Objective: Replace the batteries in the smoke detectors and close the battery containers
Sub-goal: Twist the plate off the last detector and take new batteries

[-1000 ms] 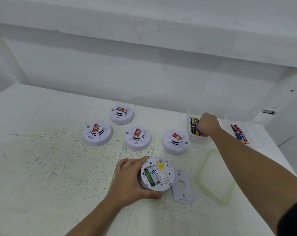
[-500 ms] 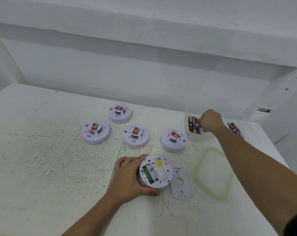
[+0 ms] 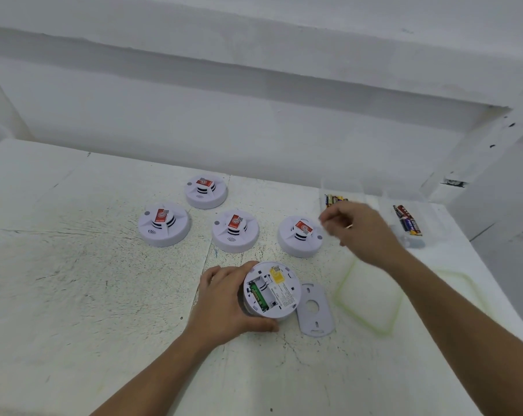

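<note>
On the left of the desk (image 3: 74,295) stand four smoke detectors, face up with red labels on top: one farthest left (image 3: 163,223), one behind it (image 3: 205,191), one in the middle (image 3: 235,230) and one to the right (image 3: 300,235). Set apart in a loose row, they look like a queue, though whether they are already done or waiting cannot be told from here.

Nearer the person, the left hand (image 3: 227,304) wraps around the side of a fifth detector (image 3: 271,291), which is turned back-up so its open battery bay faces the camera; the grip probably steadies it for loading. The bay shows a green board and seems to hold no cells. Its cover plate (image 3: 313,310) lies flat just beside it, within easy reach for closing.

Further right, the right hand (image 3: 359,229) hangs in the air, blurred, fingers curled together; it appears to pinch something small, likely a battery, but I cannot tell for sure. Behind it sits a clear box of batteries (image 3: 334,200), and its green-rimmed lid (image 3: 370,298) lies off on the desk, leaving the box open. A second batch of batteries (image 3: 408,220) rests far right, in what seems to be another clear box.
</note>
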